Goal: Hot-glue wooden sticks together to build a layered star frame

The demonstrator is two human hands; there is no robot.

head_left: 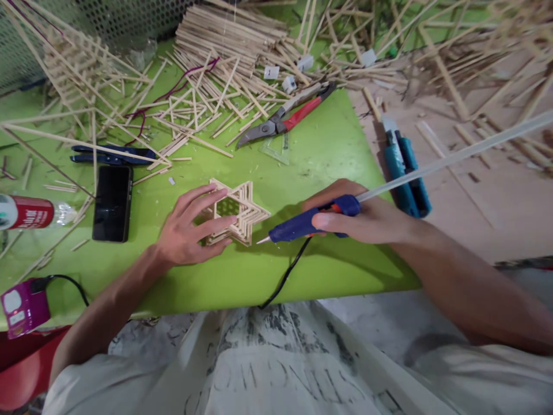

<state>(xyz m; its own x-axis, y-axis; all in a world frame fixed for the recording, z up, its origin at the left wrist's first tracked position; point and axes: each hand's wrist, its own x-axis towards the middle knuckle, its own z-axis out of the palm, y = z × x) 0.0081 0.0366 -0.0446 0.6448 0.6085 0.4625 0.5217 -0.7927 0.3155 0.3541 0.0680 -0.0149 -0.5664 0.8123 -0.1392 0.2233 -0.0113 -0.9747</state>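
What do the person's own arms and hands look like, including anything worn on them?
The left hand and the right hand are bare, with no glove, ring or watch visible. The forearms are uncovered. The left sleeve and right sleeve are pale and loose, matching a shirt with dark printed lettering.

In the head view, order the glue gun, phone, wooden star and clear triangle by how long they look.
1. Glue gun
2. Wooden star and phone: too close to rank, since the left hand covers part of the star
3. Clear triangle
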